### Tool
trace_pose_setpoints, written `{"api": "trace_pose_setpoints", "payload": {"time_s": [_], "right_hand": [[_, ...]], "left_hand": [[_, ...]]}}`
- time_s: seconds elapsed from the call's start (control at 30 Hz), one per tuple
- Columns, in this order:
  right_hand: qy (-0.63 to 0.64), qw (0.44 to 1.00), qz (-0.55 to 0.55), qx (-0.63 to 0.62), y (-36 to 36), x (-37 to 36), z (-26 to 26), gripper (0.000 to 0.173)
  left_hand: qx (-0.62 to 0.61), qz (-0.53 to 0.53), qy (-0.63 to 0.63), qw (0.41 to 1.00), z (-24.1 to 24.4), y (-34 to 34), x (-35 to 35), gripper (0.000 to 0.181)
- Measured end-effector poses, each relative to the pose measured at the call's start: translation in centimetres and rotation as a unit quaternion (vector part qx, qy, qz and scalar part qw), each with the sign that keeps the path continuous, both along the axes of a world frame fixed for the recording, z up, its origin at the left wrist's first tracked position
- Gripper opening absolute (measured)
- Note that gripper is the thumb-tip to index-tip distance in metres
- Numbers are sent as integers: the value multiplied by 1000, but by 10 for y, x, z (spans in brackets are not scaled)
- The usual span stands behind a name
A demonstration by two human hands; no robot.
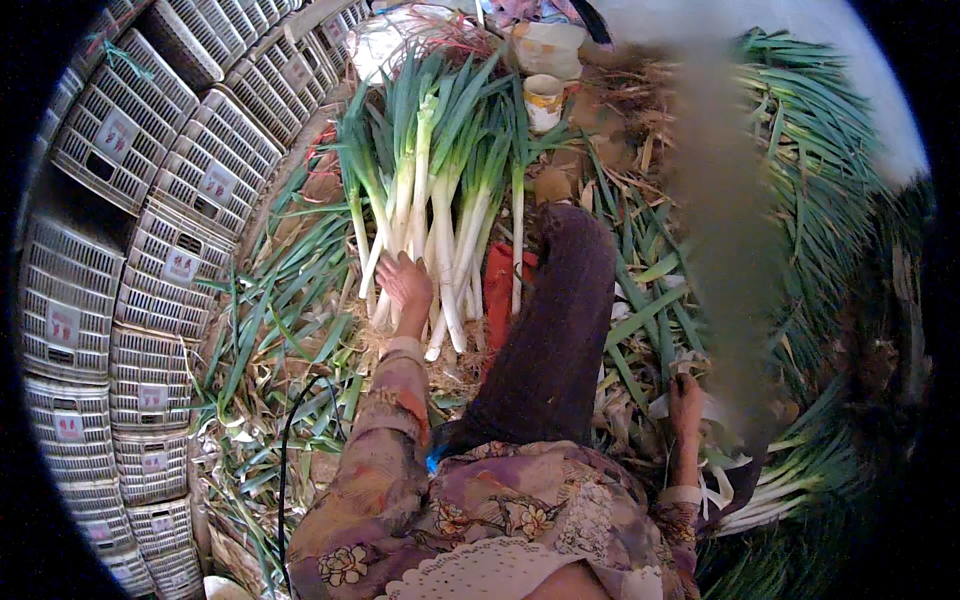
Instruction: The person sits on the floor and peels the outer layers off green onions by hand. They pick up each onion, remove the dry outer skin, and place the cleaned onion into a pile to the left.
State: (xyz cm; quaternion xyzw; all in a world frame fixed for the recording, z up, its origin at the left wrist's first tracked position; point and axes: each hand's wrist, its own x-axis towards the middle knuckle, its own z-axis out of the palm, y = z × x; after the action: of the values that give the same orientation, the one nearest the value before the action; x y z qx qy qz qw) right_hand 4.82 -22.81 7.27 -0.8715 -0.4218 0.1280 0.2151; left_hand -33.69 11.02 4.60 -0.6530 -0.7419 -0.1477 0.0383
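Observation:
My left hand [406,283] lies on the white shafts of a pile of trimmed leeks [444,225], back of the hand up and fingers apart. The leeks' green tops point away from me, and their shaft ends lie towards me. Out to my right, my right hand [684,401] is curled low beside pale, stripped leek leaves [660,406]. Its fingers are partly hidden, so whether it grips anything is unclear. A red cloth or bag [498,292] shows between the leek pile and my dark-trousered leg [559,330].
Stacked plastic crates [180,262] line the left side. Loose green leaves [300,352] litter the floor. A large leek heap [817,142] lies at far right, with more leeks [787,487] below. A stained tub [543,103] stands beyond the pile. A blurred strip [727,240] covers part of the right side.

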Motion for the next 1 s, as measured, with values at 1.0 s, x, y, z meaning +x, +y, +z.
{"api": "trace_pose_setpoints", "payload": {"time_s": [1.0], "right_hand": [[-72, 996, 48, -15, 14, -7, -13, 27]], "left_hand": [[135, 176, -410, 885, 16, -22, -36, 35]]}}
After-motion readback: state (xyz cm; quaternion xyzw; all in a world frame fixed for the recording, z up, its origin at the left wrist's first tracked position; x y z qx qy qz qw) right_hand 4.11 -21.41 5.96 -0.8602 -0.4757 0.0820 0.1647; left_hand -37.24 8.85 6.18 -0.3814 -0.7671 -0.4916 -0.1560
